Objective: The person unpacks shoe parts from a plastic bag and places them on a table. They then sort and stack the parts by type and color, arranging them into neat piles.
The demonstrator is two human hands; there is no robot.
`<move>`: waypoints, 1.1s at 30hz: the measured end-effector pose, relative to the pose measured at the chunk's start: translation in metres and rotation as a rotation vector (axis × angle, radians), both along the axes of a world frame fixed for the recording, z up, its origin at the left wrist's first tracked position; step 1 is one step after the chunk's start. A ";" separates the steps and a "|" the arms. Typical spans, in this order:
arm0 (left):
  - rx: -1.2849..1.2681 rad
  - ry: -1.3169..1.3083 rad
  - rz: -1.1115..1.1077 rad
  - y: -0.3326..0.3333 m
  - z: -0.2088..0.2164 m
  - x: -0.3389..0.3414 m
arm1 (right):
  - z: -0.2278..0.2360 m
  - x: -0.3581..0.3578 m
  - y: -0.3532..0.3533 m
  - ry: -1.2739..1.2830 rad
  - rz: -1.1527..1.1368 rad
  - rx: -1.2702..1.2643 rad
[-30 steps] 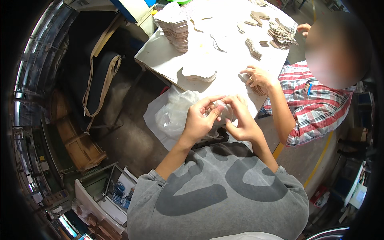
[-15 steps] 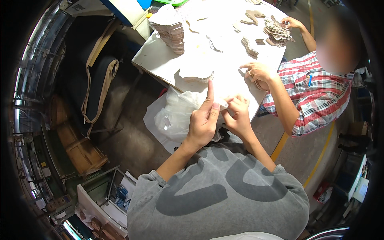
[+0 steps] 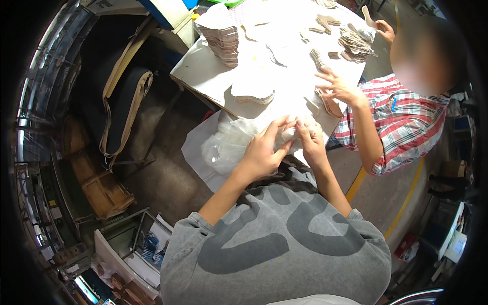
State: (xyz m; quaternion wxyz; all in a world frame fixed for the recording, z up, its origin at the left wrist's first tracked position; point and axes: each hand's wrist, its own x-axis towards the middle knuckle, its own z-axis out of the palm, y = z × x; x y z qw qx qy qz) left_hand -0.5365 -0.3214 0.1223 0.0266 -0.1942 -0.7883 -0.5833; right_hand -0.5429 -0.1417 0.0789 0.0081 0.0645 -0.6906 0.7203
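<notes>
Both of my hands meet over the table's near edge, at a small crumpled white piece (image 3: 289, 134); whether it is plastic or cloth I cannot tell. My left hand (image 3: 264, 151) curves round it from the left, thumb below and fingers above. On the other side, my right hand (image 3: 313, 145) pinches it with thumb and bent fingers. A clear plastic bag (image 3: 223, 147) bunches up just left of my left hand. Beyond my hands lies a low stack of pale cut pieces (image 3: 254, 96), its edges wavy.
The white table (image 3: 195, 68) bears a tall stack of cut pieces (image 3: 223, 43) at the back left and a loose pile (image 3: 356, 44) at the right. A co-worker in a checked shirt (image 3: 401, 114) reaches over its right side. A dark padded machine part (image 3: 129, 96) stands at left.
My left index finger, stretched upward before, has bent down round the white piece. The co-worker's near hand has lifted and spread, and the far hand now holds a pale piece up.
</notes>
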 end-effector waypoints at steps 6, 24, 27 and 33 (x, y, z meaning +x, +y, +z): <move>-0.247 -0.206 -0.026 -0.008 -0.011 -0.013 | 0.019 -0.003 0.019 0.141 0.228 0.104; -0.247 0.017 0.152 0.006 -0.025 -0.012 | 0.022 -0.006 0.018 0.301 -0.016 0.574; -0.308 0.022 0.278 0.014 -0.026 -0.011 | 0.031 -0.001 0.011 0.414 -0.008 0.628; -0.278 0.086 0.102 -0.006 -0.026 -0.019 | 0.036 0.002 0.007 0.593 -0.145 0.837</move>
